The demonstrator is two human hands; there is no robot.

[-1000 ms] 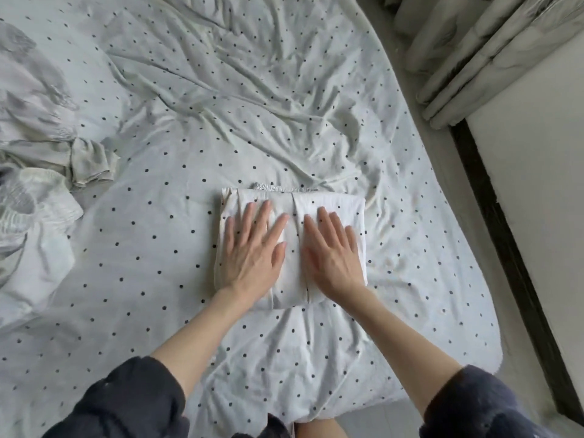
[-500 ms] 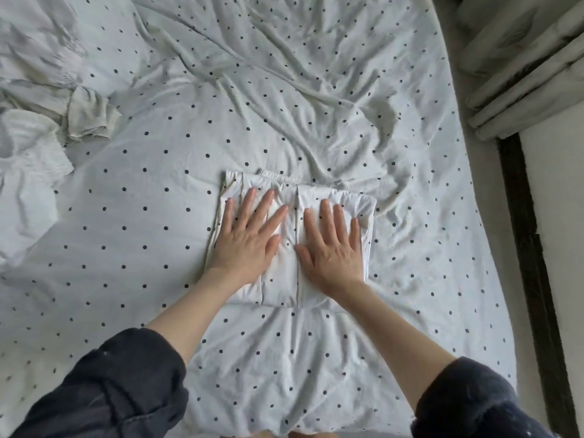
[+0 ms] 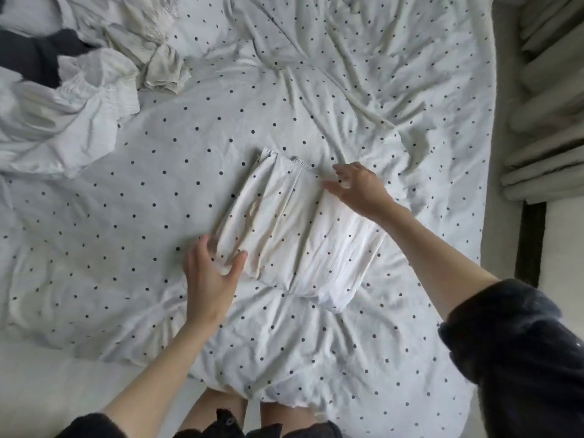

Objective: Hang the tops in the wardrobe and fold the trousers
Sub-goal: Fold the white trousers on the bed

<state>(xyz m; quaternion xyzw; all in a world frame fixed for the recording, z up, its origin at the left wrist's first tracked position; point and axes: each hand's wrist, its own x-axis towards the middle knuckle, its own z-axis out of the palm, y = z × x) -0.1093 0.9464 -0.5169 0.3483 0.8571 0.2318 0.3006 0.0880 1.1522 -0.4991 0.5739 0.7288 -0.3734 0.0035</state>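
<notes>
The folded white trousers (image 3: 300, 229) lie as a flat rectangle, turned slightly askew, in the middle of the dotted bed cover (image 3: 347, 74). My left hand (image 3: 211, 273) sits at their near left corner, with the fingers along the edge and the thumb spread onto the cloth. My right hand (image 3: 358, 188) is over the far right corner, fingers loosely bent, thumb touching the fabric. Neither hand plainly grips the trousers. Whether any fingertips are under the edges is hidden.
A heap of white garments (image 3: 79, 105) lies at the far left of the bed, with a dark garment (image 3: 34, 55) and a cream garment (image 3: 158, 58) beside it. Grey curtains (image 3: 550, 121) hang on the right, past the bed's edge.
Both hands have lifted off the top of the trousers, where they pressed flat, and spread to opposite corners. The folded trousers now lie turned slightly. The camera has shifted left.
</notes>
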